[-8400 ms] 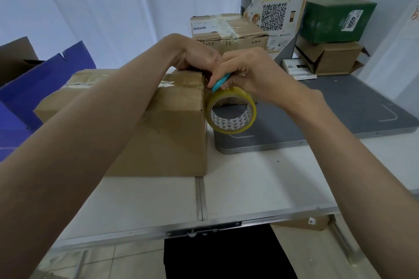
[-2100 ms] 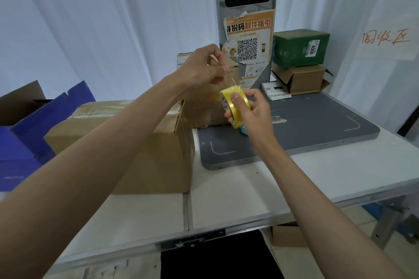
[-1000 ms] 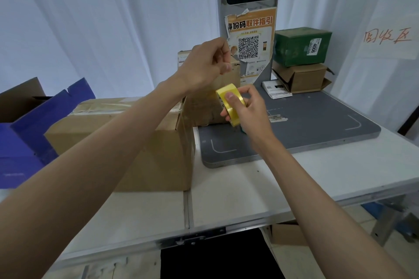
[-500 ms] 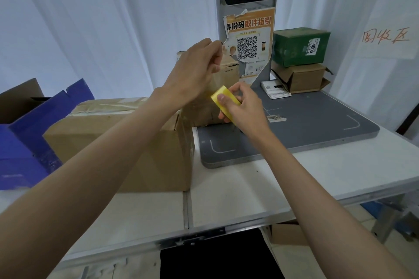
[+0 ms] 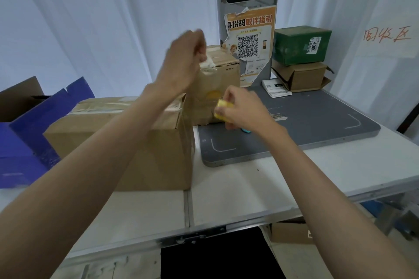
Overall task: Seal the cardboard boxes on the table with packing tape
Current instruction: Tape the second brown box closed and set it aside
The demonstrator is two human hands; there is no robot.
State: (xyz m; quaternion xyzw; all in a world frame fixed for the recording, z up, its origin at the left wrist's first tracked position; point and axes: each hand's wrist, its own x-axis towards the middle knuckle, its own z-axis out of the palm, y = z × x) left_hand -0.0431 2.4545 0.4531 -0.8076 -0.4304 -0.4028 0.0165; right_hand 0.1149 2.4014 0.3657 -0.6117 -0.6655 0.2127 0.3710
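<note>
Packing tape (image 5: 223, 108), the yellow roll, sits in the right hand (image 5: 242, 108), fingers curled round it, low over the near edge of the grey mat (image 5: 317, 124) and just in front of the smaller box (image 5: 217, 79). Compared with half a second ago the two hands have drawn apart: the left hand (image 5: 183, 61) has risen toward 11 o'clock from the roll and pinches something pale at its fingertips, apparently the free tape end, while the roll has dropped toward 5 o'clock. A clear film appears stretched between them, across the front of the smaller box, though motion blur makes its edges hard to follow. I judge this to mean a fresh strip is being paid out, long enough to lay over a seam. The large box (image 5: 127, 138) at 9 o'clock on the worktop (image 5: 238, 192) already carries tape along its top, so the smaller box behind it looks like the next target. A teal cutter (image 5: 246, 130) peeks out beneath the right hand, handy for severing the strip.
</note>
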